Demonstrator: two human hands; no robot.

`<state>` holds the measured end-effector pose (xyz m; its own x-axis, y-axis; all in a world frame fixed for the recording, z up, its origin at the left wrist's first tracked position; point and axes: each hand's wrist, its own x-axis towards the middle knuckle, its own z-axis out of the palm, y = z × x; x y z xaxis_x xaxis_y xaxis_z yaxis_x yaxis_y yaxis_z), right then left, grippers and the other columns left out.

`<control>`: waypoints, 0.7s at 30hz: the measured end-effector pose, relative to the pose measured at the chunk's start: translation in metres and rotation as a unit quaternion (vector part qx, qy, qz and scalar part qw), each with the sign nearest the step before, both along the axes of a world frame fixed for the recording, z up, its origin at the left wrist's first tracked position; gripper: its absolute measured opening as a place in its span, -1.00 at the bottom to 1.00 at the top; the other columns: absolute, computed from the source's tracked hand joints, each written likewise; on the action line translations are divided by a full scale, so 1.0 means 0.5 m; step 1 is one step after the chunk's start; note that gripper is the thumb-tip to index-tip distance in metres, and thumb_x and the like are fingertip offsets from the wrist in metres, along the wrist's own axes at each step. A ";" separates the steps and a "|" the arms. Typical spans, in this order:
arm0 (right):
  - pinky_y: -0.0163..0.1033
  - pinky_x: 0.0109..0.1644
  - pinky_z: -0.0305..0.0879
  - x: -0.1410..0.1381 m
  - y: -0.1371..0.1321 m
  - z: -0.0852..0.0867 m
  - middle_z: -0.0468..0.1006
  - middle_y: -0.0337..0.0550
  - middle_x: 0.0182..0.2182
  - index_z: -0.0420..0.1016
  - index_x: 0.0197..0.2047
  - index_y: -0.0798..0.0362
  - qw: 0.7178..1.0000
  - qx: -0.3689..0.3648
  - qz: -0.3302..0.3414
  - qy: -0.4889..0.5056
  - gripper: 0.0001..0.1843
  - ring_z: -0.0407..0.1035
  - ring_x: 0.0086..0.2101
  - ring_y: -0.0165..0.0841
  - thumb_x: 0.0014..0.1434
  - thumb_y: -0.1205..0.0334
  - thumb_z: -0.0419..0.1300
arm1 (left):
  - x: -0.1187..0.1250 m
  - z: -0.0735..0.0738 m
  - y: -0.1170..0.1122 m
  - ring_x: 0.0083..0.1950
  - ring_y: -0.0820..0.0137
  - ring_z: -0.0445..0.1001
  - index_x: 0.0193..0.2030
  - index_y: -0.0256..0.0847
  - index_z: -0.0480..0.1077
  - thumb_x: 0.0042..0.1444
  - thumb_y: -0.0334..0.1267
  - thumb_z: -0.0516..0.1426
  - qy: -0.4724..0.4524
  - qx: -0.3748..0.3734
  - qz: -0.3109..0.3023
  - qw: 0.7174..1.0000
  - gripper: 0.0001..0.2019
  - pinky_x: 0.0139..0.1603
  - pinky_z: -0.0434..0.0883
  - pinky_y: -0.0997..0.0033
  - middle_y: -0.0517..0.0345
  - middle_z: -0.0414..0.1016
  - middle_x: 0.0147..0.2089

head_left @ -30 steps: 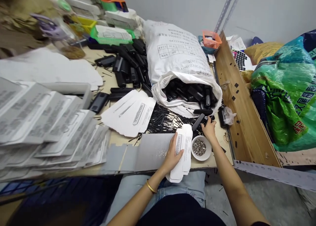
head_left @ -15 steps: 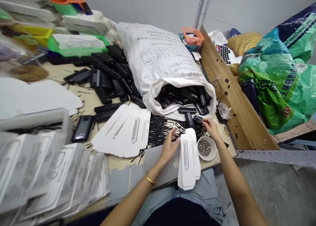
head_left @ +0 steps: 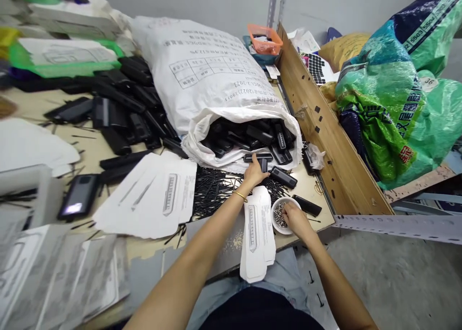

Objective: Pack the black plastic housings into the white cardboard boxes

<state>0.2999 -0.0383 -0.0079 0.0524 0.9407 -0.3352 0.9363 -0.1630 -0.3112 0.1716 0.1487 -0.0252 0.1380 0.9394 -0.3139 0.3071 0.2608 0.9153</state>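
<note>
Head view: left hand [head_left: 255, 174], frame centre, is curving half-open beside a small black plastic case [head_left: 264, 165]; hold, cannot tell. Right hand [head_left: 296, 220], lower right of centre, is bunching fingers inside a round white bowl [head_left: 283, 231] of silvery metal pieces [head_left: 277, 214], presumably standing near for easy reach; catch hidden. Versus earlier: right hand is occupying the bowl, no longer touching a black case.

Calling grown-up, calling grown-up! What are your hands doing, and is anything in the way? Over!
Left hand at a black case, by the sack's mouth. Right hand in bowl of metal bits. Card stack beside bowl, seems to block neither.
</note>
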 end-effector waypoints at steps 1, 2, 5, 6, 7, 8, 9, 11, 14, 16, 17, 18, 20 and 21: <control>-0.30 -0.27 0.20 0.003 0.001 -0.001 0.50 -0.05 -0.20 0.41 -0.26 0.06 1.000 -0.003 0.009 0.002 -0.80 0.39 -0.21 -0.29 0.15 0.41 -0.01 | -0.007 0.001 0.002 0.16 -0.02 0.33 0.18 -0.29 0.11 -0.46 -0.38 0.41 -0.018 0.003 0.013 1.000 -0.04 0.08 0.21 0.18 -0.28 0.42 0.03; -0.31 -0.28 0.19 0.007 0.002 0.000 0.50 -0.06 -0.21 0.41 -0.27 0.06 1.000 -0.005 0.019 0.006 -0.81 0.39 -0.21 -0.29 0.15 0.41 -0.01 | -0.016 0.005 0.003 0.15 0.03 0.34 0.15 -0.28 0.13 -0.43 -0.38 0.41 -0.031 0.006 0.025 0.999 -0.08 0.09 0.22 0.21 -0.24 0.42 0.04; -0.31 -0.33 0.15 0.015 0.004 0.000 0.50 -0.07 -0.22 0.39 -0.27 0.06 0.999 -0.003 0.041 0.016 -0.83 0.39 -0.22 -0.28 0.17 0.39 -0.01 | -0.039 0.024 0.009 0.10 0.14 0.36 0.05 -0.27 0.21 -0.35 -0.32 0.40 -0.075 0.016 0.058 0.995 -0.25 0.09 0.24 0.26 -0.11 0.43 0.01; -0.31 -0.34 0.14 0.017 0.004 -0.001 0.50 -0.07 -0.22 0.38 -0.27 0.06 0.999 0.001 0.047 0.018 -0.83 0.39 -0.22 -0.27 0.18 0.39 -0.02 | -0.046 0.033 0.012 0.08 0.16 0.37 0.00 -0.26 0.24 -0.33 -0.31 0.39 -0.093 0.017 0.070 0.993 -0.30 0.09 0.26 0.26 -0.07 0.44 -0.02; -0.30 -0.34 0.13 0.019 0.005 -0.002 0.50 -0.07 -0.22 0.38 -0.27 0.05 0.998 0.004 0.051 0.020 -0.83 0.40 -0.22 -0.27 0.18 0.39 -0.02 | -0.052 0.041 0.014 0.05 0.18 0.38 -0.04 -0.26 0.27 -0.32 -0.30 0.39 -0.110 0.019 0.081 0.990 -0.35 0.08 0.27 0.26 -0.04 0.45 -0.05; -0.30 -0.34 0.12 0.021 0.005 -0.002 0.51 -0.07 -0.22 0.37 -0.27 0.05 0.998 0.006 0.055 0.022 -0.83 0.40 -0.23 -0.27 0.18 0.39 -0.02 | -0.057 0.050 0.016 0.02 0.19 0.39 -0.07 -0.26 0.29 -0.32 -0.29 0.39 -0.126 0.019 0.093 0.988 -0.40 0.06 0.28 0.25 -0.01 0.46 -0.09; -0.30 -0.35 0.12 0.023 0.006 -0.003 0.51 -0.07 -0.24 0.37 -0.27 0.05 0.998 0.006 0.058 0.025 -0.83 0.40 -0.24 -0.28 0.18 0.39 -0.03 | -0.062 0.058 0.019 -0.01 0.20 0.40 -0.10 -0.27 0.31 -0.31 -0.29 0.38 -0.141 0.020 0.105 0.984 -0.43 0.04 0.30 0.25 0.02 0.47 -0.13; -0.31 -0.36 0.10 0.027 0.009 -0.003 0.52 -0.09 -0.28 0.36 -0.27 0.04 0.998 0.003 0.062 0.031 -0.82 0.40 -0.28 -0.29 0.18 0.41 -0.03 | -0.069 0.072 0.021 -0.06 0.23 0.42 -0.14 -0.27 0.32 -0.31 -0.29 0.38 -0.174 0.019 0.132 0.976 -0.47 0.00 0.33 0.26 0.05 0.48 -0.20; -0.31 -0.37 0.10 0.035 0.013 -0.005 0.52 -0.10 -0.30 0.37 -0.26 0.04 0.996 0.010 0.070 0.049 -0.80 0.40 -0.31 -0.30 0.15 0.42 -0.04 | -0.073 0.085 0.020 -0.16 0.29 0.44 -0.17 -0.29 0.32 -0.27 -0.28 0.37 -0.220 0.009 0.166 0.961 -0.52 -0.07 0.36 0.30 0.08 0.49 -0.30; -0.31 -0.36 0.12 0.041 0.016 -0.012 0.52 -0.11 -0.31 0.37 -0.28 0.04 0.994 0.027 0.071 0.074 -0.80 0.39 -0.32 -0.30 0.13 0.43 -0.04 | -0.072 0.089 0.017 -0.23 0.33 0.45 -0.20 -0.29 0.32 -0.21 -0.25 0.34 -0.249 -0.006 0.180 0.952 -0.57 -0.14 0.38 0.30 0.10 0.48 -0.34; -0.31 -0.35 0.13 0.045 0.017 -0.017 0.51 -0.12 -0.33 0.37 -0.29 0.04 0.992 0.041 0.068 0.095 -0.80 0.39 -0.33 -0.31 0.12 0.43 -0.03 | -0.071 0.091 0.015 -0.26 0.35 0.45 -0.21 -0.29 0.32 -0.17 -0.24 0.32 -0.264 -0.016 0.184 0.947 -0.61 -0.17 0.39 0.30 0.10 0.48 -0.36; -0.30 -0.33 0.16 0.048 0.017 -0.023 0.50 -0.13 -0.35 0.37 -0.31 0.04 0.989 0.057 0.063 0.123 -0.81 0.38 -0.34 -0.32 0.11 0.42 -0.03 | -0.070 0.092 0.013 -0.29 0.36 0.45 -0.23 -0.29 0.32 -0.13 -0.23 0.30 -0.278 -0.026 0.189 0.942 -0.65 -0.20 0.40 0.30 0.11 0.48 -0.38; -0.29 -0.29 0.21 0.053 0.017 -0.035 0.49 -0.17 -0.40 0.37 -0.36 0.04 0.974 0.090 0.041 0.203 -0.85 0.36 -0.38 -0.34 0.12 0.37 -0.01 | -0.069 0.095 0.009 -0.32 0.38 0.45 -0.25 -0.29 0.32 -0.06 -0.23 0.25 -0.306 -0.044 0.199 0.930 -0.73 -0.23 0.40 0.30 0.12 0.47 -0.39; -0.29 -0.28 0.23 0.055 0.017 -0.040 0.48 -0.18 -0.41 0.37 -0.37 0.04 0.962 0.104 0.025 0.249 -0.87 0.36 -0.39 -0.35 0.12 0.33 0.01 | -0.070 0.097 0.006 -0.32 0.39 0.45 -0.26 -0.28 0.31 -0.04 -0.26 0.23 -0.319 -0.049 0.206 0.924 -0.76 -0.23 0.41 0.31 0.13 0.47 -0.39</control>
<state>0.3274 -0.0297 -0.0279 -0.1135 0.9874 -0.1102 0.6672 -0.0064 -0.7448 0.1367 0.1514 0.0235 -0.0377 0.9249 -0.3783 -0.4309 0.3265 0.8412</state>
